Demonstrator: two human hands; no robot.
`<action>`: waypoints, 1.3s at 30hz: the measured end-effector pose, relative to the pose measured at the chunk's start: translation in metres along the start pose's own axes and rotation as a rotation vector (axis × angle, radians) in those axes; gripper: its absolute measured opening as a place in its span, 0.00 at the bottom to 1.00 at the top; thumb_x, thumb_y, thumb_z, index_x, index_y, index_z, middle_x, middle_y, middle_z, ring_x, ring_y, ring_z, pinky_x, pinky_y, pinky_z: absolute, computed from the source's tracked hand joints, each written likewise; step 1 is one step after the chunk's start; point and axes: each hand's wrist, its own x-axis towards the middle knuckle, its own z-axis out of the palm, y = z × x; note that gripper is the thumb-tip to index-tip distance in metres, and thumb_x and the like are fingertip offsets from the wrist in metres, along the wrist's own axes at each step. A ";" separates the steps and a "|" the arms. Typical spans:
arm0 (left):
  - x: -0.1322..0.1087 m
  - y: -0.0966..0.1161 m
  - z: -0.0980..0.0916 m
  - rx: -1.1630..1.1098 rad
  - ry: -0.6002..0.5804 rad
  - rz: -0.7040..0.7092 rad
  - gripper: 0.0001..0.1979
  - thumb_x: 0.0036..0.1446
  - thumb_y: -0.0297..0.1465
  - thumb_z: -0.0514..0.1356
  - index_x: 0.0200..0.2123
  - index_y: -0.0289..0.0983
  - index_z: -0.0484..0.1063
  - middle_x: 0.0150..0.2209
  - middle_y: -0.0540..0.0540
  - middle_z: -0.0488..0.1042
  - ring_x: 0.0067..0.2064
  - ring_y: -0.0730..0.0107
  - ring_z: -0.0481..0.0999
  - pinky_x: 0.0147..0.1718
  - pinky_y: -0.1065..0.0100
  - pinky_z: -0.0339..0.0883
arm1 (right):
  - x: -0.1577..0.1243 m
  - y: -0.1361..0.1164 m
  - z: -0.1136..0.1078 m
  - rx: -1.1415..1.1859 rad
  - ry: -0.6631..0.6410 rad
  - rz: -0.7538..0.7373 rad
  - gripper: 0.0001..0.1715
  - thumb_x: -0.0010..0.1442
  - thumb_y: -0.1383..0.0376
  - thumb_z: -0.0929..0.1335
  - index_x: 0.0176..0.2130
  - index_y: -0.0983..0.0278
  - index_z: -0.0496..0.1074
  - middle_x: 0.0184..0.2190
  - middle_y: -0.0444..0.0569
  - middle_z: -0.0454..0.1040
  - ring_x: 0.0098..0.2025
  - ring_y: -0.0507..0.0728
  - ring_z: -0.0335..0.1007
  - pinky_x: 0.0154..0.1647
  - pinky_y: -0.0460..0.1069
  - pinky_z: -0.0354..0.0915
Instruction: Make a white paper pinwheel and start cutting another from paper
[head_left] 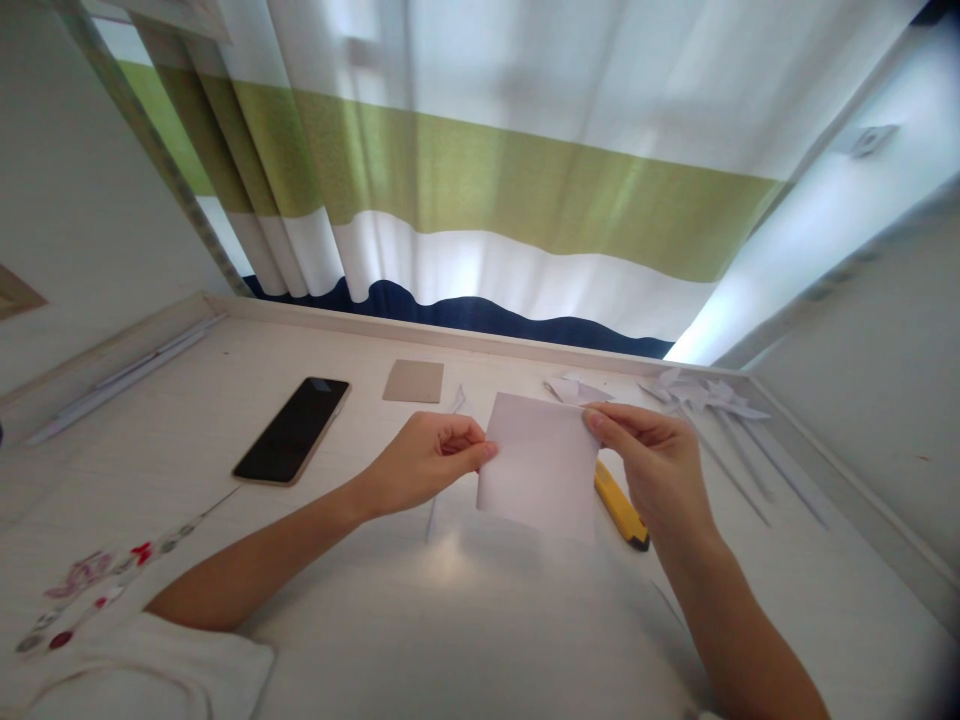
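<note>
A small white sheet of paper (538,465) is held up above the white table, its lower edge slightly curled. My left hand (431,462) pinches its left edge between thumb and fingers. At the upper right corner, my right hand (651,445) grips the same sheet, thumb in front and fingers behind. Partly hidden by the sheet and my right hand, a yellow utility knife (621,508) with a black end lies on the table. A thin white paper strip (458,400) shows behind my left hand.
A black-screened phone (292,430) and a grey-beige square card (413,381) lie to the left. Folded white paper (577,388) sits at the back, with several paper pinwheel shapes on sticks (709,395) at the right. Beyond the raised table edge hangs a striped curtain (480,170).
</note>
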 end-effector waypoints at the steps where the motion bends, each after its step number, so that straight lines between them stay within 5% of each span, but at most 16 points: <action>1: 0.000 0.000 0.000 0.012 0.010 0.006 0.10 0.50 0.35 0.57 0.25 0.34 0.69 0.23 0.52 0.70 0.26 0.78 0.68 0.25 0.77 0.61 | 0.000 0.001 0.000 0.004 0.009 -0.005 0.07 0.40 0.64 0.72 0.26 0.60 0.76 0.22 0.44 0.76 0.22 0.51 0.68 0.22 0.46 0.64; 17: 0.001 0.000 0.002 0.231 0.047 0.082 0.10 0.55 0.36 0.52 0.29 0.35 0.66 0.27 0.51 0.69 0.30 0.75 0.68 0.26 0.76 0.61 | 0.005 0.007 -0.001 0.059 0.030 -0.046 0.07 0.41 0.65 0.72 0.27 0.61 0.76 0.22 0.44 0.76 0.24 0.52 0.68 0.25 0.48 0.64; 27: -0.001 -0.001 0.005 0.567 0.123 0.231 0.08 0.58 0.30 0.47 0.27 0.37 0.58 0.23 0.53 0.62 0.24 0.76 0.62 0.24 0.73 0.54 | 0.005 0.010 0.001 0.048 0.060 -0.043 0.08 0.41 0.63 0.72 0.27 0.61 0.76 0.21 0.45 0.75 0.24 0.53 0.68 0.25 0.50 0.65; 39: -0.003 0.000 0.009 0.453 0.160 0.226 0.10 0.58 0.33 0.47 0.29 0.36 0.62 0.25 0.52 0.65 0.27 0.76 0.65 0.26 0.76 0.59 | 0.004 0.008 -0.001 0.058 0.083 -0.071 0.07 0.42 0.64 0.72 0.28 0.61 0.76 0.23 0.45 0.75 0.24 0.51 0.66 0.24 0.48 0.64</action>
